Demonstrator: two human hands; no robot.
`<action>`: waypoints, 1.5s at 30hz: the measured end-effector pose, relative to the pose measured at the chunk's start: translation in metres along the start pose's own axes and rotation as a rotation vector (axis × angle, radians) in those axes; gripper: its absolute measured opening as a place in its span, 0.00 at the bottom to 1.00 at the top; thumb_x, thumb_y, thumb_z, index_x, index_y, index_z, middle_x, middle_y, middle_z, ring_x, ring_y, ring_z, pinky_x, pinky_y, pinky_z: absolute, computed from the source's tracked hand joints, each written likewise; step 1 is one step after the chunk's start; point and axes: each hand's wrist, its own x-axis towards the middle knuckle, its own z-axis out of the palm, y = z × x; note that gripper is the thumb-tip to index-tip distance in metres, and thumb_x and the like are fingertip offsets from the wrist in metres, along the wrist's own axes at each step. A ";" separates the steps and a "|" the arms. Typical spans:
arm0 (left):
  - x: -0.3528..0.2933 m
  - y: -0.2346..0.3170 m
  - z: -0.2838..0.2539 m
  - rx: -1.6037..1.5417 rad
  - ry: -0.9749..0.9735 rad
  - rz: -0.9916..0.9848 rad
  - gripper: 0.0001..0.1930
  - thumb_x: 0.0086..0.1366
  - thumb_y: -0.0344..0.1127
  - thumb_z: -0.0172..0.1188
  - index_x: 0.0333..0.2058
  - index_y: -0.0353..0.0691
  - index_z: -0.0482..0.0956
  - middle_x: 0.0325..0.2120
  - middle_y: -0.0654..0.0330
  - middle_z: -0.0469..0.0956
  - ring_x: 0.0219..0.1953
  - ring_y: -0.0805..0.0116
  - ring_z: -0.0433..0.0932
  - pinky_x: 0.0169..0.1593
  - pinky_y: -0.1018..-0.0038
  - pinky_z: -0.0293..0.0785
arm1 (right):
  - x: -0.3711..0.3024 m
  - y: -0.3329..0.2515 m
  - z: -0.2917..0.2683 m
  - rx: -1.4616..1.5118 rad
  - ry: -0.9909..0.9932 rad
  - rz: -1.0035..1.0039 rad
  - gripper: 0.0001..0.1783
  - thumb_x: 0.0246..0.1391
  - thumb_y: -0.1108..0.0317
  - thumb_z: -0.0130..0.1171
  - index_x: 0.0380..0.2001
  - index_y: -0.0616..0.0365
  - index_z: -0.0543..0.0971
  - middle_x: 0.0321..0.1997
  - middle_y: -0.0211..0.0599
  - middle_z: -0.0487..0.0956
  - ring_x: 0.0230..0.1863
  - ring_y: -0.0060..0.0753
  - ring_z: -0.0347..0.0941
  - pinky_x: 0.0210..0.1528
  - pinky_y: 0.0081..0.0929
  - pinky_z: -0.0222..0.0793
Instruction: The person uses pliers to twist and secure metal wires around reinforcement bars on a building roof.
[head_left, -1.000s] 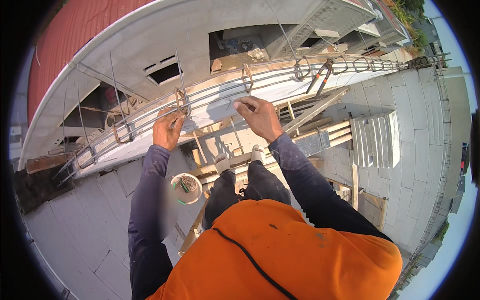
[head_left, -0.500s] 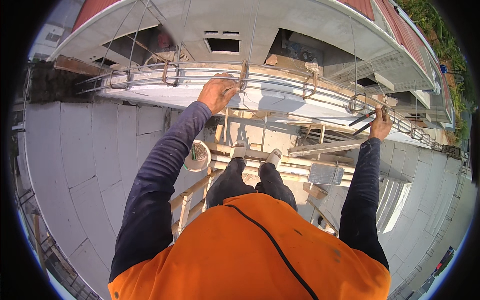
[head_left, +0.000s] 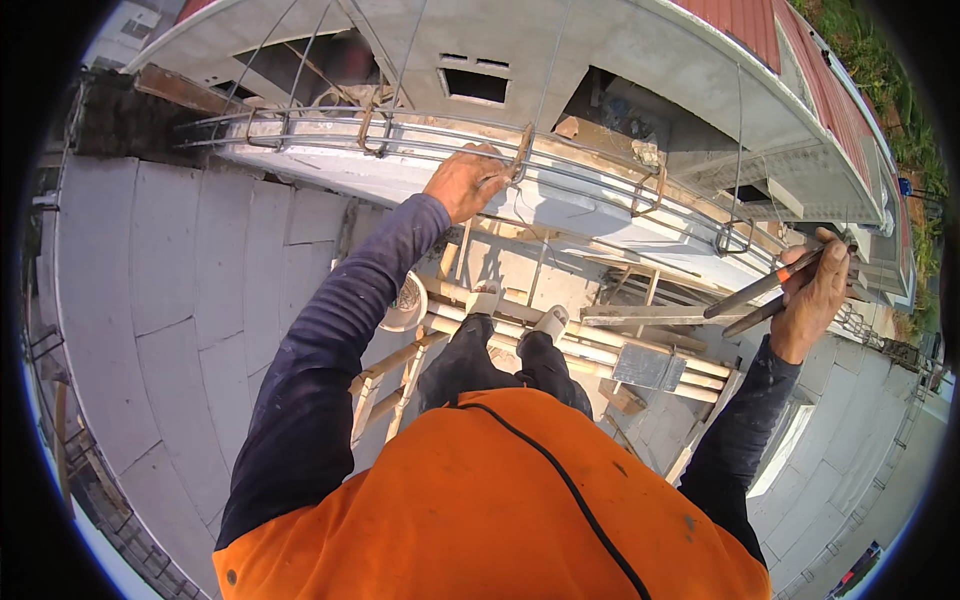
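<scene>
My left hand (head_left: 466, 184) is closed at the long steel rebar (head_left: 420, 150), right beside an upright rusty stirrup (head_left: 522, 153). Its fingers curl over the bar, and the fingertips are partly hidden. A thin wire (head_left: 519, 203) shows just below them. Out to the right, my right hand (head_left: 815, 300) grips a pair of pliers (head_left: 748, 296) with two long dark handles and a bit of orange. The handles point left and stand slightly apart; the jaws, beyond my fingers, are hard to make out.
The bars run along a pale wall top (head_left: 600, 215). My feet stand on bamboo poles (head_left: 590, 350) high above the floor, with a metal sheet (head_left: 648, 367) on them. A bucket (head_left: 404, 303) hangs or stands left of my legs. Grey block wall (head_left: 160, 290) lies left.
My right hand has come away from the bars, rising closer with the pliers and turning them. The left hand stays at the same stirrup while the whole view has shifted.
</scene>
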 end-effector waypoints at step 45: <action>0.012 0.005 -0.013 -0.144 -0.031 0.082 0.11 0.67 0.33 0.63 0.44 0.34 0.87 0.44 0.49 0.82 0.50 0.46 0.78 0.54 0.56 0.75 | -0.137 0.137 0.187 0.607 -1.342 1.283 0.24 0.75 0.45 0.49 0.46 0.57 0.77 0.31 0.27 0.77 0.17 0.08 0.56 0.11 0.08 0.53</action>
